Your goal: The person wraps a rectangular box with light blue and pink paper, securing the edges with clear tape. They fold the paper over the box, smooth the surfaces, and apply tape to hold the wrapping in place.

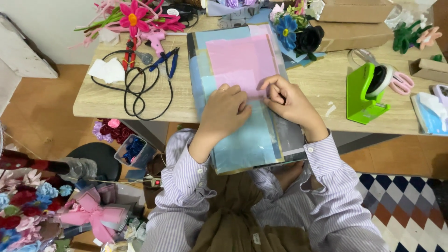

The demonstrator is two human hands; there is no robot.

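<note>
Pink paper sheet (240,60), thin and matte, lies at the centre of the frame on top of a stack of pale blue sheets (247,140) that overhangs the near edge of the light wood-grain bench (322,84). The left hand (225,112) rests flat on the stack, fingers curled loosely, its grip closed on nothing I can make out. The right hand (289,100) pinches at the pink sheet's lower edge, thumb and fingertips drawn together; whether it has actually caught the paper I cannot tell. Both arms wear striped shirt sleeves. At the right stands a glossy green tape dispenser (366,93), with pink-handled scissors (401,83) just beside it. In the upper left lie a coiled black cable (140,88), a pink glue gun (155,41) and fuzzy pink flowers (133,18).
</note>
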